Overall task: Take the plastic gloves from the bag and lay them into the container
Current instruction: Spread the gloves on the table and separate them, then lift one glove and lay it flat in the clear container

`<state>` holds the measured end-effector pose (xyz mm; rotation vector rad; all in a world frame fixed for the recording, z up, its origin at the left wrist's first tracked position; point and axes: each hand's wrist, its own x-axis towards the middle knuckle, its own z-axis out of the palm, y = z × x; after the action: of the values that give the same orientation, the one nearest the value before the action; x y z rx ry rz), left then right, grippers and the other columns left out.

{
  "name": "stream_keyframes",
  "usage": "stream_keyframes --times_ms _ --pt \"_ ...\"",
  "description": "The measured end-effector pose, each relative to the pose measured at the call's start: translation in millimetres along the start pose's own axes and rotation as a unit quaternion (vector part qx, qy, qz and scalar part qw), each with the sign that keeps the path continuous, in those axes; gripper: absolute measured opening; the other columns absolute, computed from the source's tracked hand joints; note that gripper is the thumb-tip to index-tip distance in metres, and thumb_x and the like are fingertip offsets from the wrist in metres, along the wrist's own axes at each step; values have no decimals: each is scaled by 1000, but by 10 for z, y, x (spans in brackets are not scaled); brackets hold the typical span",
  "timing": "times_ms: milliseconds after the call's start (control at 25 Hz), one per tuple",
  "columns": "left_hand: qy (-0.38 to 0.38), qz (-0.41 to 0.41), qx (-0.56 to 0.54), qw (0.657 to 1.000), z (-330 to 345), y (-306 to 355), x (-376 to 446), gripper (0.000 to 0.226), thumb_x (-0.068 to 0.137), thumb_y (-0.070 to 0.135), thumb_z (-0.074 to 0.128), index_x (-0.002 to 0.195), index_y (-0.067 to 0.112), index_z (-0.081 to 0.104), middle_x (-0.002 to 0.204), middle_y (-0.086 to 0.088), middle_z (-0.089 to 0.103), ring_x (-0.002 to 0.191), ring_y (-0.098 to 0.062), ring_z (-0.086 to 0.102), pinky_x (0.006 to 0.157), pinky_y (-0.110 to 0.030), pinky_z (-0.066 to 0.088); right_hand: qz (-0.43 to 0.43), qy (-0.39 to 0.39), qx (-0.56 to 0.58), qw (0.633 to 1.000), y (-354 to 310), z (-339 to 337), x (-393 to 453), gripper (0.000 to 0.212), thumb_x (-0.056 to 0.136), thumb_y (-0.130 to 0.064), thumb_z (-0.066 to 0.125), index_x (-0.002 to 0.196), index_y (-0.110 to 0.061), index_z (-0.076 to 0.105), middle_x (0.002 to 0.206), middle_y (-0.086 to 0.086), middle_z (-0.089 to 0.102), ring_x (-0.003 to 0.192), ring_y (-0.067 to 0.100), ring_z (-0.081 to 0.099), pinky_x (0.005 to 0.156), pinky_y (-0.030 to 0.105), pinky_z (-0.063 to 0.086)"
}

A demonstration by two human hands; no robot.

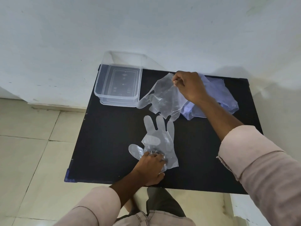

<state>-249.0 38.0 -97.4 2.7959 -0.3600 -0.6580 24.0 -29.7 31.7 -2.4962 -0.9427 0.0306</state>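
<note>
A: So where do things stand with the gloves?

B: Two are out. The right hand [189,86] pinches the cuff of one clear plastic glove [162,98], holding it up so its fingers trail down toward the black tabletop [203,152]. The left hand [150,168] is closed on the cuff of a second clear glove [158,136], which lies flat just ahead of it, fingers pointing away.

A: And the bag?

B: The bluish plastic bag [216,101] sits crumpled just behind and under the right hand. I can't tell how many gloves remain inside.

A: The container?

B: The clear rectangular container [104,88] is open, to the left of the right hand and well ahead of the left. Nothing seems to be in it yet.

A: So which step is this?

B: Mid-transfer, I'd judge: gloves drawn, none laid in. Next, the right hand should probably carry its glove leftward over the rim and lower it flat; thin film clings and folds, so a slow release would help.
</note>
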Motion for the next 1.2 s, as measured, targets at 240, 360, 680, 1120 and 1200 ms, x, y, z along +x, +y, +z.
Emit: stream_keyframes --times_ms 240,360,680,1120,1200 --pt "-36 -28 -36 998 -25 4 -14 51 95 41 48 140 18 46 147 -3 48 136 -27 44 115 -48 30 -18 35 1 999 -120 -113 -327 15 93 -18 53 89 -13 67 78 3 72 67 17 62 65 31 52" --pt "-27 -57 -134 989 -213 32 52 45 94 43 52 133 20 53 138 -1 56 127 -22 51 109 -42 40 -20 42 -5 999 -143 -221 -491 14 94 -18 52 90 -14 65 77 1 71 67 17 61 62 32 51" --pt "520 -54 -301 797 -1789 30 -120 43 80 28 75 119 17 63 123 -7 58 100 -20 62 84 -31 56 -51 39 -84 994 -473 -491 -745 16 93 -16 47 89 -11 62 79 8 70 70 27 60 62 39 49" --pt "454 -20 -392 800 -2158 -235 -412 9 86 18 72 89 12 79 84 -2 74 75 -10 68 71 -27 57 -64 9 -162 985 -1141 -653 -1049 17 95 -22 47 96 -16 62 82 4 68 74 26 60 59 31 34" --pt "403 -24 -435 805 -2225 -254 -499 10 85 16 73 89 10 79 80 -3 73 76 -20 71 63 -35 62 -58 2 -171 983 -1231 -666 -1088 17 95 -23 46 99 -17 62 85 4 69 77 26 61 59 31 36"
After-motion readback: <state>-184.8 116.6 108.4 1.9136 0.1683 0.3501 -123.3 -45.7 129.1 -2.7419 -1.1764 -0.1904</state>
